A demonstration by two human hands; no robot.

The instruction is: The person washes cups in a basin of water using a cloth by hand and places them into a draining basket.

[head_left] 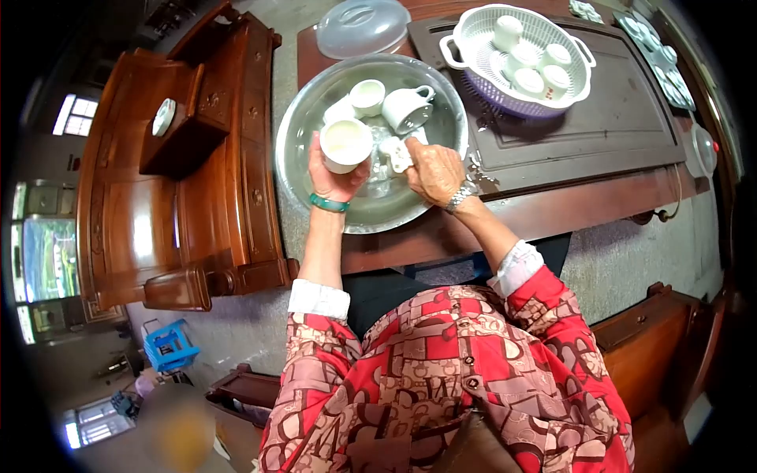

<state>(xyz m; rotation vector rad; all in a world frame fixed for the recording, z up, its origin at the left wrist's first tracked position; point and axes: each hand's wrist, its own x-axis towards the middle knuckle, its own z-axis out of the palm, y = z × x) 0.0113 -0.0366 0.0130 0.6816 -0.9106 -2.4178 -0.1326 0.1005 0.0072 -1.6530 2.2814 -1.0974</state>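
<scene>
My left hand [335,175] is wrapped round a white cup [347,144], its mouth facing up, over a wide metal basin [293,169]. Pinched in the fingers of my right hand [436,171] is a wet white cloth [397,154], at the right side of the basin and apart from the cup. Water lies in the basin. Behind my hands, a second white cup [367,98] and a white mug with a handle [405,110] rest in it. Another white cup lies partly hidden behind the held one.
A white basket [467,63] with several upturned white cups stands at the back right on a dark tray table [615,146]. Behind the basin lies a clear plastic lid [363,30]. A wooden bench [229,181] is at left, a blue stool [169,347] on the floor.
</scene>
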